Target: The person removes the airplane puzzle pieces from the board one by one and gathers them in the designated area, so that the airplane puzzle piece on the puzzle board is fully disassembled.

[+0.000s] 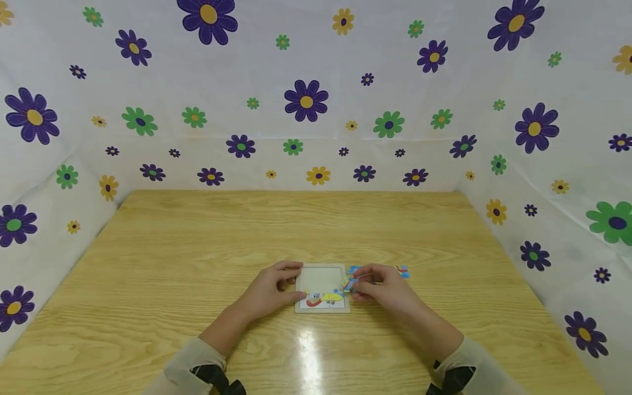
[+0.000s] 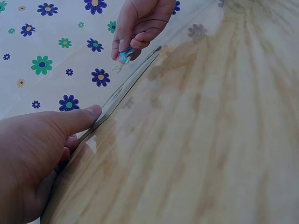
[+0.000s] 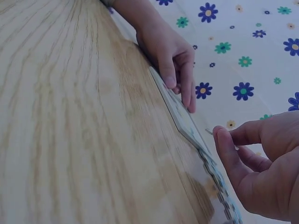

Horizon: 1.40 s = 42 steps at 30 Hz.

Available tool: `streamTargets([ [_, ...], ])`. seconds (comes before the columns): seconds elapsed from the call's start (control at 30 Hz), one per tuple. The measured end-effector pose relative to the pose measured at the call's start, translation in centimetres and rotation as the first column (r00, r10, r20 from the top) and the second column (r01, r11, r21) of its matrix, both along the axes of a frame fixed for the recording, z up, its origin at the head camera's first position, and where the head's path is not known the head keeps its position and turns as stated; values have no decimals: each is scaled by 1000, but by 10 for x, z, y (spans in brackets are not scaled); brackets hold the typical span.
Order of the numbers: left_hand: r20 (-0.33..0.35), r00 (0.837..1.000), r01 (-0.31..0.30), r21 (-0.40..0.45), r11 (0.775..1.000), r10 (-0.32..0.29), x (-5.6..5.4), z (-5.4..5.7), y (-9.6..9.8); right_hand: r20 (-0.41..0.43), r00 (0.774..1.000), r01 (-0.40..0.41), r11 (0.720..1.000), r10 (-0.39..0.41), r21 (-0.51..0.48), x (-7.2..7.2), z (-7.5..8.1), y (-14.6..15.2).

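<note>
A square puzzle tray [image 1: 322, 277] with a pale frame lies flat on the table. Joined pieces [image 1: 332, 298] with a yellow and red picture fill its lower part, while bare board shows above. My left hand [image 1: 274, 288] grips the tray's left side, thumb on the rim and fingertips at the upper left corner. Between thumb and fingers, my right hand [image 1: 387, 288] pinches a small blue puzzle piece [image 2: 125, 56] just over the tray's right edge. In the right wrist view, that piece is seen edge-on, raised above the tray. Right-hand fingers partly hide the loose pieces [image 1: 404, 271].
Several blue loose pieces [image 3: 217, 179] lie in a row on the wooden table [image 1: 296, 230] to the right of the tray. A white cloth [image 1: 257, 71] printed with flowers stands around the back and sides.
</note>
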<state>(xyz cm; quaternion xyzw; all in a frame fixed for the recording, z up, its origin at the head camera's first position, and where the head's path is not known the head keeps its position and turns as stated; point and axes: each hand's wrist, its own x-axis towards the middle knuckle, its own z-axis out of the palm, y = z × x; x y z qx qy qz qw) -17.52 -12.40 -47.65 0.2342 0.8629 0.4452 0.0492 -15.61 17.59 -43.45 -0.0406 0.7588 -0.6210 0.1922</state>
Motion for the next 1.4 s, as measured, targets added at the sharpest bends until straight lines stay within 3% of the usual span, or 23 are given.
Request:
streamTargets([
  [0.9,-13,1000,12,-35,999,-13,3,1,2,-11,988,157,984,-156,79,17,7,59],
  [1.23,34,999,-3,-13,1000,4,5,2,4,-14,983,184,978,-183,100,15,4,77],
  [1.4,8,1000,13,-21,1000,-13,4,1,2,-5,981,195,973,-196,125,13,3,83],
])
